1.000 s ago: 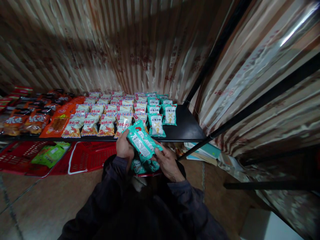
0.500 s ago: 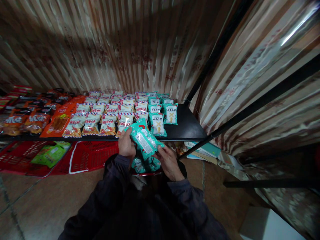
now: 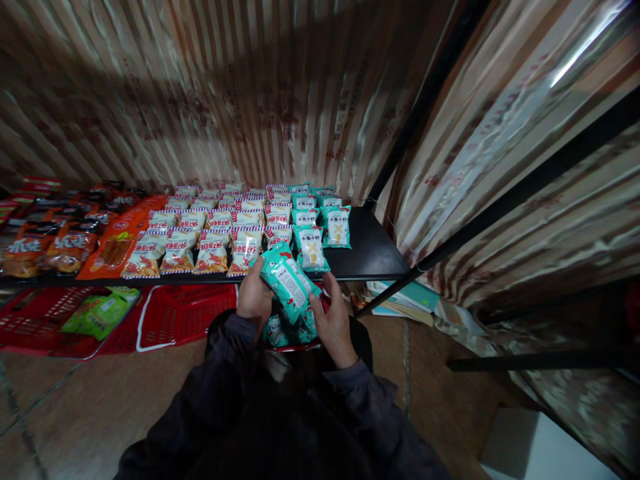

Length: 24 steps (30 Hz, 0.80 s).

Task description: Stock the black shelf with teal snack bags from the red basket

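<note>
A teal snack bag (image 3: 291, 283) is tilted in front of the shelf edge, its printed back facing up. My left hand (image 3: 254, 295) is closed on its left side, thumb near the top corner. My right hand (image 3: 334, 325) is at the bag's lower right, thumb at its edge and forefinger stretched up, a gap between them. Below the held bag, more teal bags (image 3: 276, 329) lie in a red basket between my knees, partly hidden. Just beyond my hands, teal bags with white fronts (image 3: 311, 250) stand in rows on the black shelf (image 3: 373, 250).
White-and-orange snack bags (image 3: 213, 251) fill rows left of the teal ones, then orange packs (image 3: 107, 250). Red baskets (image 3: 187, 310) sit below the shelf, one with a green bag (image 3: 101, 313). A slanting black bar (image 3: 450, 233) crosses at right, above books (image 3: 405, 298).
My right hand has loosened from the bag's corner, its forefinger now raised away from the thumb. The bag has turned slightly, while my left hand keeps its hold.
</note>
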Motion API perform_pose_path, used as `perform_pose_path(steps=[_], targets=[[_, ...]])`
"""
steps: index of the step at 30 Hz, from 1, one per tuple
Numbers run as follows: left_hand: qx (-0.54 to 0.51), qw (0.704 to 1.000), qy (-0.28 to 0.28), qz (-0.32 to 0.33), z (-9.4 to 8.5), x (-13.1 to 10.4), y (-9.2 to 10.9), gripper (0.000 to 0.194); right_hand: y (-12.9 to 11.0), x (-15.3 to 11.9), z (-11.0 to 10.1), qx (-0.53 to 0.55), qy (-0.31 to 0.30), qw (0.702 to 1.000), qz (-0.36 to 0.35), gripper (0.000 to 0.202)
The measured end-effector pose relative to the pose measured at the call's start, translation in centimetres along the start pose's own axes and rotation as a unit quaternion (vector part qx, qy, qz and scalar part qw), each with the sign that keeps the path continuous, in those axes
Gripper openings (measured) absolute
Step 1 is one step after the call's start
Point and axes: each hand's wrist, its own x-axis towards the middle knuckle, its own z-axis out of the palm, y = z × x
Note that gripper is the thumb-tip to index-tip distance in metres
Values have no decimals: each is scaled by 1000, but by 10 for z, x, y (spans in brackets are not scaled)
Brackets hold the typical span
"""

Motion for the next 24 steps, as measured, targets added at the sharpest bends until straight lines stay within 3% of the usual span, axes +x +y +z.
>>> perform_pose_path(steps=[2, 4, 8, 10, 15, 19, 21, 24], targets=[[9, 1000, 18, 1, -1, 3, -6, 30, -3, 0, -4, -97, 8, 989, -114, 51], [4, 999, 41, -2, 1, 3, -12, 33, -7, -2, -6, -141, -32, 972, -188, 43], [14, 999, 50, -1, 11, -4, -19, 36, -5, -8, -4, -171, -142, 943, -248, 50], [32, 999, 26, -3, 16, -11, -18, 36, 0, -10, -2, -181, -149, 940, -247, 63], [55, 998, -41, -1, 26, -32, -6, 33, 4, -11, -1, -142, -108, 968, -177, 70], [89, 992, -80, 31, 27, -37, 0, 34, -6, -5, -12, -2, -49, 998, -40, 64], [113, 990, -52, 73, 24, -31, 0, 28, -11, -1, -18, 107, -47, 992, 37, 62], [116, 990, -8, 84, 21, -17, -3, 25, -16, 1, -22, 274, -87, 947, 144, 62]])
